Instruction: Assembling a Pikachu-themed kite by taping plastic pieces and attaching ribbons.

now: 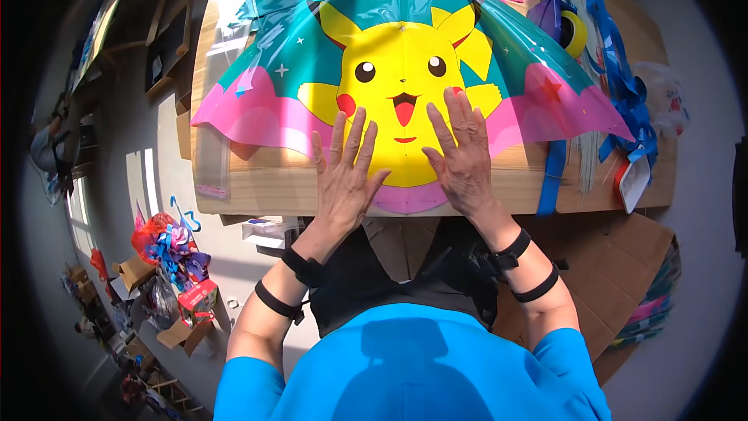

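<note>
Hands: left hand (345,175) and right hand (461,152) press flat, fingers spread, on a plastic kite (401,70).
Kite: yellow cartoon creature on teal and pink, lying on a wooden table (265,187).
Table's right: blue ribbons (619,86).

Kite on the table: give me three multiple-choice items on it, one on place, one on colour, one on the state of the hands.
1. Where do both hands rest?
A. on the kite's lower middle
B. on the floor boxes
C. on the blue ribbons

2. What colour is the big cartoon figure on the kite?
A. green
B. yellow
C. white

3. How are the hands set?
A. clenched in fists
B. pinching a string
C. open, palms down, fingers spread

Answers:
1 A: the left hand and right hand lie on the kite near the table edge.
2 B: the figure is yellow on a teal and pink ground.
3 C: both lie flat, grasping nothing.
</note>
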The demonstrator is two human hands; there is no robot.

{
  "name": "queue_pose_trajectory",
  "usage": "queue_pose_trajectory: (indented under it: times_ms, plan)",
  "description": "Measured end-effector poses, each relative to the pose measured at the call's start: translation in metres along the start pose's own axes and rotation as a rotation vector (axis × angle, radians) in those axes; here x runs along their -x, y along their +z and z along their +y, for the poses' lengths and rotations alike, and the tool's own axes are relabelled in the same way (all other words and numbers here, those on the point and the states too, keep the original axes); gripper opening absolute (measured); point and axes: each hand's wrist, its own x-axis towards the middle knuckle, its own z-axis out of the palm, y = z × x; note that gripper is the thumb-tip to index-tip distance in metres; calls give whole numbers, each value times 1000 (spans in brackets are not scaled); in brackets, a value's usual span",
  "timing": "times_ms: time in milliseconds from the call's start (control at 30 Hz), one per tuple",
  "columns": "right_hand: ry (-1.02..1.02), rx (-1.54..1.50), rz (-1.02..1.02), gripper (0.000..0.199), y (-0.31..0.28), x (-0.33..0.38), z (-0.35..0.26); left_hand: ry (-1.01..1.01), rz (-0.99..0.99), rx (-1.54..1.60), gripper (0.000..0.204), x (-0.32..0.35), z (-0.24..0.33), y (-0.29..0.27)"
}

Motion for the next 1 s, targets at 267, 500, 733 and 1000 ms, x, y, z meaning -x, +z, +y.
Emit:
queue_pose_trajectory:
  times_ms: [267,500,733,1000]
  plan:
    - [57,161,-21,63,63,17,31,28,-26,-172,77,-1,-30,54]
    - [108,172,-94,65,77,10,23,-53,85,-294,85,-3,14,47]
    - [156,139,-99,67,76,13,26,-75,-262,-159,88,35,43,78]
    - [137,-21,-25,64,68,11,30,-154,-241,-199,97,29,40,85]
